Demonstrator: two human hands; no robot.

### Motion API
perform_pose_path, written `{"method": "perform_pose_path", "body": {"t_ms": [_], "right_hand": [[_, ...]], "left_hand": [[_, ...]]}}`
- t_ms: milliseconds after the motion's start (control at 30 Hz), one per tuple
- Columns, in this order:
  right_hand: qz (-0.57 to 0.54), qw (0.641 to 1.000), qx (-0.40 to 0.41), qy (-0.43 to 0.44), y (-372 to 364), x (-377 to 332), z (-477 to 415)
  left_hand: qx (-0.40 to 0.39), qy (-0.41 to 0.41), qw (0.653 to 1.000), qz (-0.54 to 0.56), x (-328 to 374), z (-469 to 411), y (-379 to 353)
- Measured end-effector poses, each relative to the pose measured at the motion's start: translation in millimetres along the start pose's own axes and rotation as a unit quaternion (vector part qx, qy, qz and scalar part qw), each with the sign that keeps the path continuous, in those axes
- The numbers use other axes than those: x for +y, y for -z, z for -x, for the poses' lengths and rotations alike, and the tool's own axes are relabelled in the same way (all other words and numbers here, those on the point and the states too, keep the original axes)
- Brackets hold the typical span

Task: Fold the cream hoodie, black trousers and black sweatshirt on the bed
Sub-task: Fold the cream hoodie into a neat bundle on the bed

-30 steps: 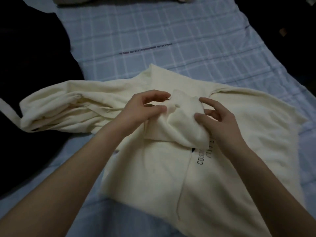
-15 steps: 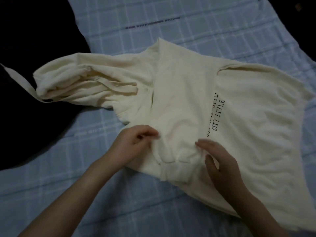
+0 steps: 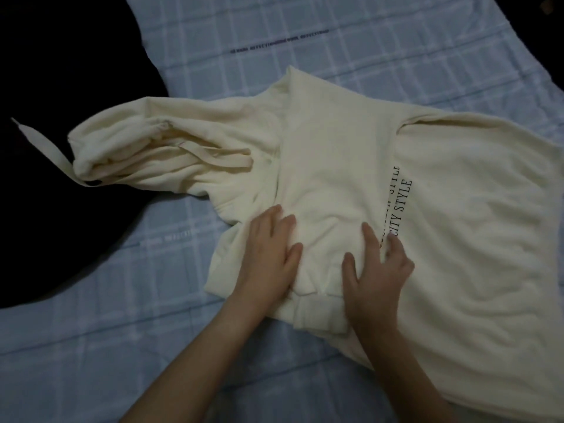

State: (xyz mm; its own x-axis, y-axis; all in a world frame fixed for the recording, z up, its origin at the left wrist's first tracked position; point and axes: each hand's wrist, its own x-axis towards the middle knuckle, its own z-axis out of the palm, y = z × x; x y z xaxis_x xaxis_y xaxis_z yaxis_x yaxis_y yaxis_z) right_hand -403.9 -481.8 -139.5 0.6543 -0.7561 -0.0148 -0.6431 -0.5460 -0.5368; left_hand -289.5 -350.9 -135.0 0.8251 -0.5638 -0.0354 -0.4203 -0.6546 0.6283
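The cream hoodie (image 3: 335, 154) lies spread across the bed, hood bunched at the left and black "CITY STYLE" lettering (image 3: 399, 203) showing near the middle. One sleeve is folded over the chest, its cuff near the front edge. My left hand (image 3: 268, 257) presses flat on the folded sleeve, fingers apart. My right hand (image 3: 378, 270) lies flat beside it on the same sleeve, fingers spread, partly covering the lettering. A black garment (image 3: 61, 148) lies at the left, under the hood's drawstring (image 3: 45, 148).
The bed has a pale blue checked sheet (image 3: 122, 346) with a printed line of text (image 3: 274, 42) at the back. Dark floor or shadow lies beyond the bed's right edge (image 3: 543, 41).
The sleeve that my hands held bunched over the chest a second ago now lies laid down toward the front. Both hands have opened from pinching to flat on the cloth.
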Motion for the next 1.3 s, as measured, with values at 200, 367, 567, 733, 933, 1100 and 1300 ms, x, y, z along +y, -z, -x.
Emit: {"method": "perform_pose_path", "body": {"t_ms": [200, 367, 567, 733, 933, 1100, 1300], "right_hand": [[-0.121, 0.988, -0.042, -0.089, 19, -6, 3], [-0.17, 0.981, -0.041, -0.088, 30, -13, 12], [0.009, 0.994, 0.043, 0.101, 6, -28, 17], [0.11, 0.982, -0.071, 0.133, -36, -35, -2], [0.109, 0.981, -0.112, 0.114, -27, -28, -2], [-0.005, 0.977, -0.119, 0.174, -30, -94, -27], [-0.151, 0.912, -0.154, 0.348, -76, -211, -88]], "left_hand": [[0.058, 0.193, 0.963, 0.181, 18, -13, 22], [0.12, 0.203, 0.951, 0.2, 0, -15, 55], [0.012, -0.094, 0.981, -0.171, -2, 5, 21], [-0.096, -0.11, 0.96, -0.241, -35, 11, 1], [0.051, -0.087, 0.993, -0.069, -49, 6, 58], [0.298, 0.08, 0.951, -0.016, -94, -10, 136], [0.429, 0.175, 0.877, 0.126, -124, -30, 166]]}}
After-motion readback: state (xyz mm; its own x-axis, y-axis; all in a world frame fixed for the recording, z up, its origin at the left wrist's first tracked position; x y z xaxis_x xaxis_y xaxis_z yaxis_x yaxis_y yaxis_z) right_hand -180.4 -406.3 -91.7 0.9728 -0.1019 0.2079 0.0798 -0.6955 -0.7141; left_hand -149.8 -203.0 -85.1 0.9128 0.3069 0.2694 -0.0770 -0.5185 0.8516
